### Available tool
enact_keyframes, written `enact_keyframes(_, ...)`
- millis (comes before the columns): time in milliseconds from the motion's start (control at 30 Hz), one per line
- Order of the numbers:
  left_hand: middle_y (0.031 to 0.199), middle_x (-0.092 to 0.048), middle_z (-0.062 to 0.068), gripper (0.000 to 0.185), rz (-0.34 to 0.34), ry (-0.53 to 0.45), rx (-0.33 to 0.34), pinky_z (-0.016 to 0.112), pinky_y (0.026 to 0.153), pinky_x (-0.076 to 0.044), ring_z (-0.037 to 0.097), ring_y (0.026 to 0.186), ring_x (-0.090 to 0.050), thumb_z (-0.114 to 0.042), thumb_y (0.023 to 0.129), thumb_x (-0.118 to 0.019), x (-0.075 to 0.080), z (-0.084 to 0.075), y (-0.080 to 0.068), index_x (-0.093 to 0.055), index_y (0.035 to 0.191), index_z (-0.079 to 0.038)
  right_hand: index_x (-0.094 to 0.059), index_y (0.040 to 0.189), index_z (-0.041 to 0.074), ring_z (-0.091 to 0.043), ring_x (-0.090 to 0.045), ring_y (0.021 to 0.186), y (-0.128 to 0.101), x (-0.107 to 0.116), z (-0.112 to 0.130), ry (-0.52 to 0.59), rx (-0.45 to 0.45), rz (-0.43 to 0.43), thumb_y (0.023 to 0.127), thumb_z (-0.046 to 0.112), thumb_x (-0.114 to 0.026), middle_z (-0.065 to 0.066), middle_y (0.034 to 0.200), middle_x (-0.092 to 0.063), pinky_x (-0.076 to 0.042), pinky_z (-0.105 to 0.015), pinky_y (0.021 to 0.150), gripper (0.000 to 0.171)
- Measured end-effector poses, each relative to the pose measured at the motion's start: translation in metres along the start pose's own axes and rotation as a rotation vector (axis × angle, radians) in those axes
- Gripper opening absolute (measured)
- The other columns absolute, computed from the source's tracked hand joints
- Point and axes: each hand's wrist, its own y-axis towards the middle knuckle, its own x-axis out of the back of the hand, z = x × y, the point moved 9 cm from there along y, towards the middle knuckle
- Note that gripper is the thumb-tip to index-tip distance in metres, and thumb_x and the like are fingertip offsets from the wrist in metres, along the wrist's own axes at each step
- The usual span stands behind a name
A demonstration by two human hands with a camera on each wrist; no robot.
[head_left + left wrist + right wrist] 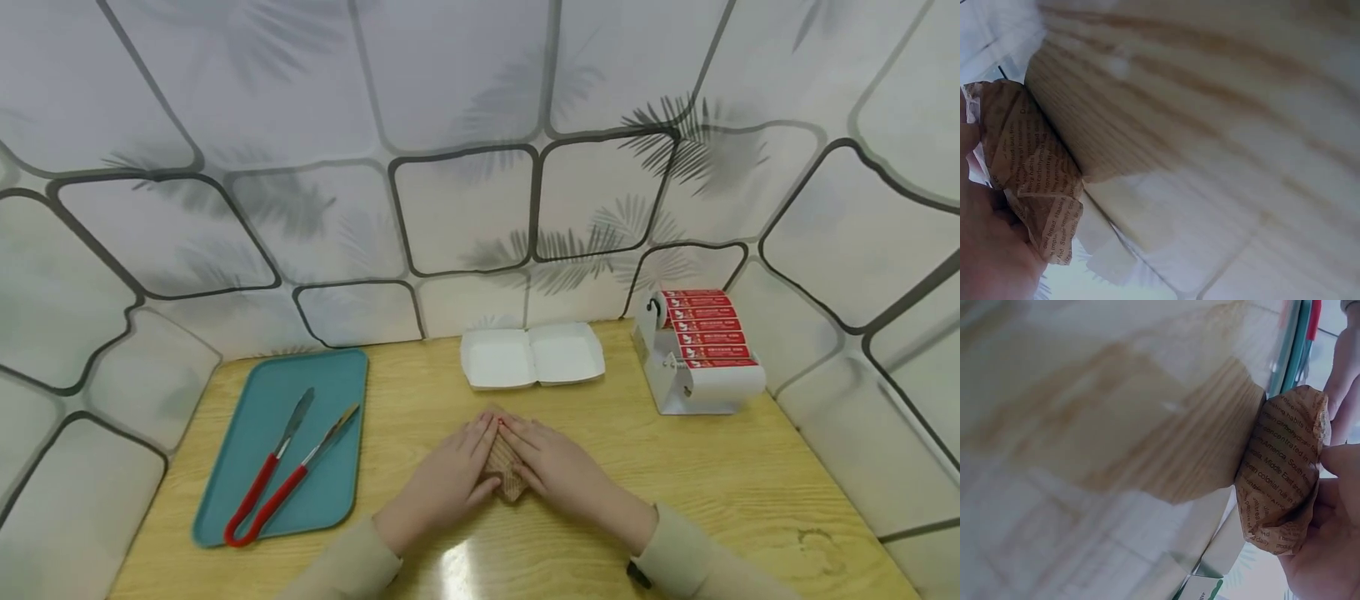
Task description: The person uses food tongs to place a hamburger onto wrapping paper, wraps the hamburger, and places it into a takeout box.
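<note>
The left hand (442, 483) and right hand (558, 467) are pressing a brown printed paper bundle (506, 468) flat on the wooden table (675, 467), fingers nearly straight, fingertips meeting above it. Judged advice: press evenly from both sides so the creased, thin paper is folding crisply. The 2 palms are covering most of the wrap
</note>
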Motion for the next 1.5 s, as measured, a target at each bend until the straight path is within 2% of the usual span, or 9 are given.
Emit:
enact_keyframes(100, 0.171, -0.034, 0.022, 0.079, 0.024, -0.008, 0.016, 0.043, 0.128, -0.04, 0.032, 0.158, -0.04, -0.049, 0.11, -0.052, -0.002, 0.001, 0.001, -0.032, 0.163, 0.005, -0.046, 0.159, 0.001, -0.031, -0.044, 0.155, -0.001, -0.003, 0.003, -0.028, 0.001, 0.01, 0.11, 0.03, -0.057, -0.015, 0.169, -0.041, -0.039, -0.053, 0.127, 0.058)
enact_keyframes(233, 0.168, -0.039, 0.023, 0.079, 0.008, -0.013, 0.029, 0.043, 0.125, -0.045, 0.032, 0.153, -0.047, -0.049, 0.108, -0.057, 0.0, 0.0, 0.001, -0.037, 0.161, 0.007, -0.043, 0.159, -0.002, -0.033, -0.041, 0.157, -0.003, -0.007, 0.005, -0.056, -0.011, 0.042, 0.111, 0.03, -0.054, -0.018, 0.17, -0.037, -0.037, -0.053, 0.128, 0.059)
enact_keyframes(433, 0.166, -0.043, 0.023, 0.078, 0.013, -0.032, 0.063, 0.044, 0.122, -0.048, 0.033, 0.148, -0.053, -0.048, 0.107, -0.059, -0.002, 0.0, 0.002, -0.039, 0.16, 0.006, -0.035, 0.161, -0.007, -0.036, -0.034, 0.16, -0.011, -0.01, -0.001, 0.008, -0.064, 0.079, 0.11, 0.031, -0.054, -0.022, 0.172, -0.03, -0.032, -0.053, 0.131, 0.066)
enact_keyframes(667, 0.163, -0.047, 0.023, 0.079, 0.008, -0.102, 0.104, 0.046, 0.118, -0.052, 0.036, 0.143, -0.058, -0.047, 0.105, -0.064, -0.006, 0.005, 0.004, -0.039, 0.16, 0.005, -0.035, 0.162, -0.005, -0.035, -0.035, 0.16, -0.026, -0.008, -0.009, 0.026, -0.088, 0.063, 0.11, 0.039, -0.054, -0.02, 0.172, -0.032, -0.032, -0.053, 0.13, 0.07)
enact_keyframes(900, 0.162, -0.048, 0.025, 0.082, 0.005, -0.117, 0.109, 0.047, 0.118, -0.051, 0.036, 0.144, -0.056, -0.046, 0.104, -0.065, -0.007, 0.007, 0.003, -0.038, 0.16, 0.006, -0.041, 0.159, -0.005, -0.035, -0.039, 0.157, -0.039, 0.001, -0.008, -0.044, -0.067, 0.069, 0.107, 0.037, -0.06, -0.02, 0.17, -0.036, -0.036, -0.053, 0.128, 0.069)
enact_keyframes(1033, 0.162, -0.046, 0.027, 0.081, -0.001, -0.119, 0.099, 0.047, 0.119, -0.051, 0.037, 0.145, -0.055, -0.046, 0.104, -0.065, -0.007, 0.006, 0.003, -0.039, 0.159, 0.007, -0.04, 0.159, -0.006, -0.035, -0.04, 0.157, -0.043, 0.005, -0.01, -0.06, -0.069, 0.031, 0.105, 0.037, -0.064, -0.021, 0.17, -0.036, -0.036, -0.053, 0.127, 0.074)
enact_keyframes(1167, 0.162, -0.046, 0.028, 0.08, -0.011, -0.112, 0.091, 0.047, 0.119, -0.051, 0.037, 0.145, -0.056, -0.045, 0.104, -0.066, -0.006, 0.005, 0.002, -0.041, 0.158, 0.008, -0.038, 0.162, -0.003, -0.034, -0.039, 0.158, -0.041, 0.006, -0.007, -0.063, -0.045, 0.001, 0.106, 0.039, -0.062, -0.019, 0.171, -0.035, -0.036, -0.054, 0.128, 0.074)
enact_keyframes(1367, 0.161, -0.048, 0.027, 0.08, -0.014, -0.132, 0.095, 0.047, 0.119, -0.051, 0.036, 0.145, -0.055, -0.046, 0.104, -0.066, -0.004, 0.006, 0.003, -0.04, 0.159, 0.007, -0.039, 0.162, 0.0, -0.033, -0.04, 0.157, -0.038, 0.002, 0.005, -0.088, 0.024, 0.042, 0.108, 0.04, -0.058, -0.016, 0.172, -0.035, -0.037, -0.05, 0.127, 0.07)
enact_keyframes(1500, 0.161, -0.048, 0.026, 0.081, -0.007, -0.161, 0.104, 0.048, 0.119, -0.05, 0.036, 0.146, -0.055, -0.045, 0.103, -0.068, -0.005, 0.007, 0.003, -0.039, 0.159, 0.006, -0.041, 0.161, -0.001, -0.032, -0.04, 0.157, -0.041, 0.001, 0.004, -0.104, 0.01, 0.056, 0.109, 0.04, -0.057, -0.016, 0.172, -0.036, -0.036, -0.049, 0.128, 0.068)
